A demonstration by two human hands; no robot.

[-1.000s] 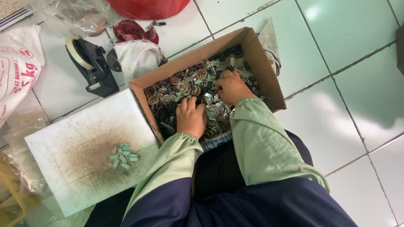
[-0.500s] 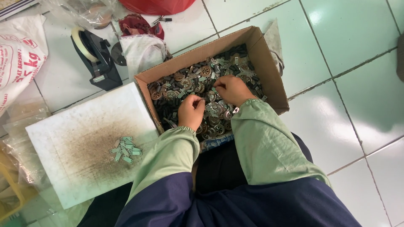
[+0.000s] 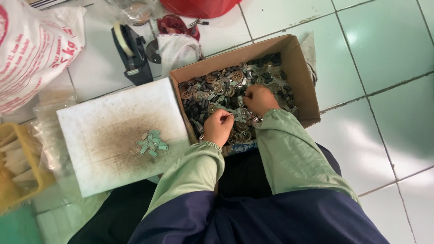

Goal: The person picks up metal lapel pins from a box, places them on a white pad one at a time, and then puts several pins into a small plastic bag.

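Observation:
An open cardboard box [image 3: 302,72] on the tiled floor is full of small metal parts [image 3: 217,88], round and flat, grey and bronze. Both hands are inside it. My left hand [image 3: 219,126] is near the box's front, fingers pinched on a small metal part. My right hand [image 3: 259,98] rests curled on the heap in the middle, fingers closed among the parts; what it holds is hidden. Left of the box lies a stained white board [image 3: 108,135] with a small pile of pale green pieces [image 3: 152,143].
A black tape dispenser [image 3: 131,49] and a white cloth bundle [image 3: 178,49] sit behind the board. A white printed sack [image 3: 31,49] lies at far left, a yellow basket [image 3: 18,171] at the lower left, a red object [image 3: 199,7] at the top. My lap fills the bottom.
My left hand has drawn back toward me and lifted slightly with a part pinched. The right hand has stayed on the heap. The camera has shifted a little.

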